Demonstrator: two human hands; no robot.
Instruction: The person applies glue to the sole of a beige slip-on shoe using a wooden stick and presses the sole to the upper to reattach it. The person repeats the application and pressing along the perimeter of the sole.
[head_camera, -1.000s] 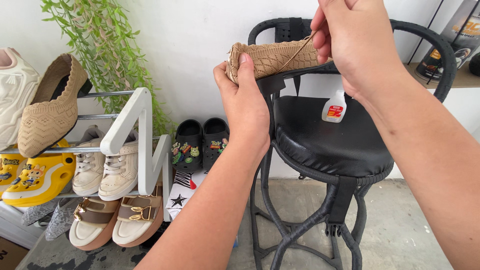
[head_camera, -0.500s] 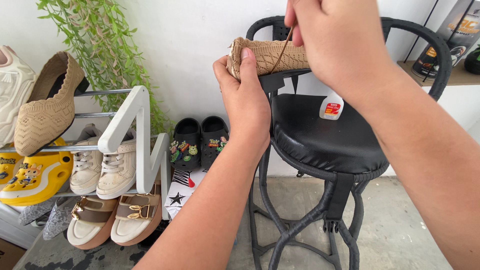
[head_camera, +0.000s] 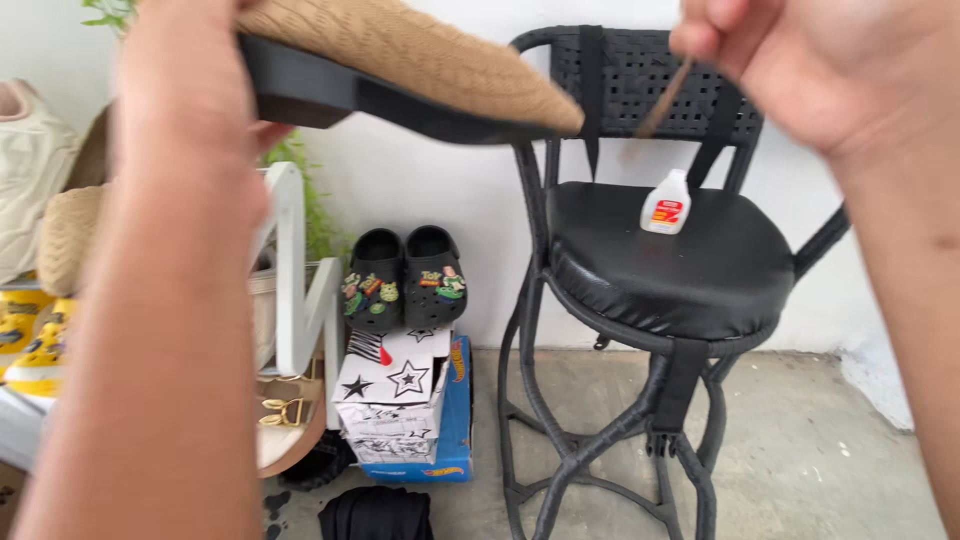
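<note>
Both hands are now much nearer to the camera than half a second ago, and the tan woven shoe (head_camera: 420, 60) is lifted high on the left, sole facing down. The left hand (head_camera: 190, 110) grips its heel end; the right hand (head_camera: 800, 60) pinches a thin brown stick (head_camera: 662, 98). With such quick, blurred motion the stick may miss the shoe, or the small glue bottle (head_camera: 666, 202) on the black chair (head_camera: 690, 260) may be knocked over.

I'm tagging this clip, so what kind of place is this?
Probably a home entryway or porch where shoes are kept: a white shoe rack with pairs on it, black clogs on stacked shoe boxes, and a black stool on bare concrete.
</note>
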